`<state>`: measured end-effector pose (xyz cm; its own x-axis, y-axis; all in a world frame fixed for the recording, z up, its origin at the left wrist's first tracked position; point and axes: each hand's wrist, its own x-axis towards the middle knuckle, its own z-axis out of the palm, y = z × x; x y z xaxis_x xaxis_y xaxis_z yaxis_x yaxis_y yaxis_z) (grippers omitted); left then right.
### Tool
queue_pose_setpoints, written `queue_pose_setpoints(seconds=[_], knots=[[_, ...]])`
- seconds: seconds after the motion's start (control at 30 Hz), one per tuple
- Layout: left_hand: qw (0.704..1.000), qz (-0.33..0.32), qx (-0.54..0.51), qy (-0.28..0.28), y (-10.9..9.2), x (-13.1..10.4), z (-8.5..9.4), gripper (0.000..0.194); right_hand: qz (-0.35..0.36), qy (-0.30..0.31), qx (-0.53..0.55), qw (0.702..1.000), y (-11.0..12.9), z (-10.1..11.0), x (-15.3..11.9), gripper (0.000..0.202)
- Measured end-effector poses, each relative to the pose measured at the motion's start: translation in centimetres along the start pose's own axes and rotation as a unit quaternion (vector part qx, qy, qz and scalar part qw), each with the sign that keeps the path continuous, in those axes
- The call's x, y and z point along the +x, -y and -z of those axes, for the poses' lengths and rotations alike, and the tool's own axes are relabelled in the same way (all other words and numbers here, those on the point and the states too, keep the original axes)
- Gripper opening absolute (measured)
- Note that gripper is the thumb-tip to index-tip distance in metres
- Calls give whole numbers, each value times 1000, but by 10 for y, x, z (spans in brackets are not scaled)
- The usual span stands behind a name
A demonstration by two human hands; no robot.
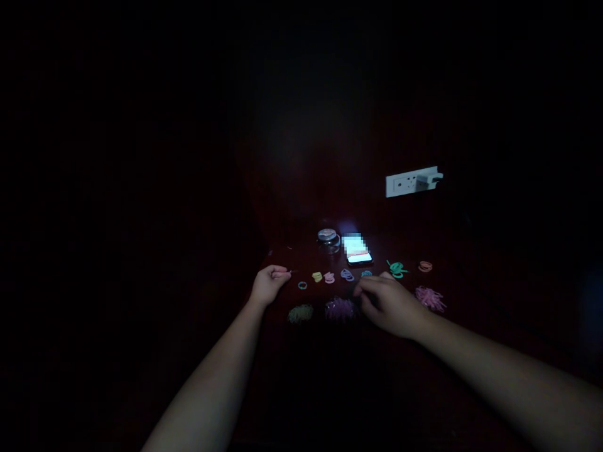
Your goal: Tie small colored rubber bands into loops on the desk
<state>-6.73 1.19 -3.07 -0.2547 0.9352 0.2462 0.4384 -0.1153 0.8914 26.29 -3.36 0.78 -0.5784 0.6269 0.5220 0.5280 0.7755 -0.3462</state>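
My left hand [271, 284] is at the left of the row of small bands, its thumb and forefinger pinched on something thin and too small to name. Just right of it lies a small greenish ring-shaped band [302, 285]. My right hand [389, 304] is over the right part of the row, fingers curled; what the fingertips hold, if anything, cannot be made out. Close to it lie blue bands [366, 274], purple bands [347, 275] and a heap of purple bands [340, 309]. Pink bands [329, 277] and yellow bands [317, 276] lie between the hands.
Behind the row are a lidded clear jar [328, 242] and a lit phone [357, 250]. Green bands [397, 270], orange bands [425, 267] and a pink heap [429, 299] lie right; a yellowish heap [300, 313] lies in front. A wall socket [412, 182] holds a plug. Surroundings are dark.
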Motion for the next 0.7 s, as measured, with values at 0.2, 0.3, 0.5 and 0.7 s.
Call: queue_pose_setpoints(seconds=[0.2,0.3,0.5,0.7], knots=[[998,3,-17,59,-6,3,-6,29,-1,-4,-14,1000,-4,2,-1,16],[997,13,-25,66,-8,3,-5,29,-1,-3,-9,1000,-5,4,0,16],[996,24,-44,72,-8,2,-3,30,1,5,-2,1000,-7,5,1,16],[996,1,-61,61,-11,0,-3,23,-2,6,7,1000,-8,6,0,16]])
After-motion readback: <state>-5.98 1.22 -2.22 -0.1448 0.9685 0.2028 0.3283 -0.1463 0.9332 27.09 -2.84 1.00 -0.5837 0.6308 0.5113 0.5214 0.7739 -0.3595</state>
